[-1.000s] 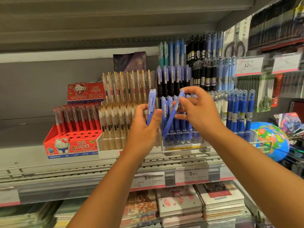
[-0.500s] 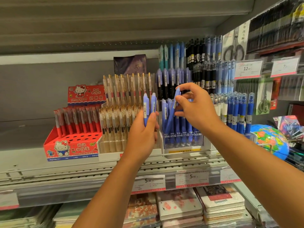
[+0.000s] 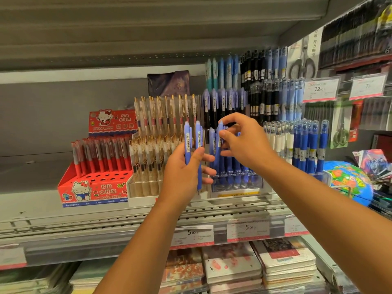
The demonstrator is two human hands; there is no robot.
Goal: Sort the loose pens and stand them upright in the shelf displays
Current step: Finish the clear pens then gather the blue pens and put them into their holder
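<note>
**Head view of a pen shelf (image 3: 101, 213); landmark: the clear rack (image 3: 237, 185) of blue pens at centre.**

**Hidden parts.** The right hand (image 3: 246, 145), directly above the rack, covers the middle of the standing rows. The lower barrel and tip of the single pen (image 3: 219, 132) it holds are lost among those rows. Whether that tip sits in a slot cannot be told. The left hand (image 3: 182, 177), just left of the rack, masks the lower half of one of its two pens (image 3: 187, 143). The tip of the other shows below the palm. Small print on the price tags (image 3: 247, 230) below the rack is illegible. Goods far right of the rack are blurred and cut off by the frame edge.

**Edges and room.** The upper shelf (image 3: 148, 28) overhangs well above the rack. A narrow gap separates the two hands. Just left of the rack stands a tray (image 3: 146, 187) of gold-clip pens, and beyond it a red box (image 3: 93, 187) with unfilled holes in its front rows. A globe (image 3: 347, 183) lies right of the rack.

**Axis.** All three held pens stand with the long axis near vertical and the clicker end up. The single pen leans slightly, with its top toward the right.

**Grip.** The left fingers (image 3: 209, 159) curl round the two pens, with the thumb across the barrels. The right thumb and forefinger pinch the single pen near its top.
</note>
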